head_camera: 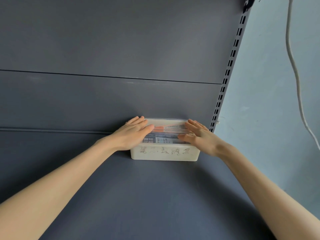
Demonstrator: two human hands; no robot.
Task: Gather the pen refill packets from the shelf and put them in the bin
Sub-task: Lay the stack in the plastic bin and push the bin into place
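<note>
A translucent white bin [164, 154] with handwritten characters on its front stands at the back of the dark grey shelf [138, 196], against the back panel. Inside it lie pen refill packets [166, 134] in clear wrapping with orange and dark printed parts. My left hand [133, 134] rests flat on the bin's left end, its fingers straight and lying over the packets. My right hand [199, 135] lies flat on the right end in the same way. Neither hand is closed around anything.
The grey back panel [121, 49] rises right behind the bin. A slotted metal upright [228, 70] runs along the shelf's right side. Beyond it are a pale blue wall [270, 101] and a hanging white cable [294, 70].
</note>
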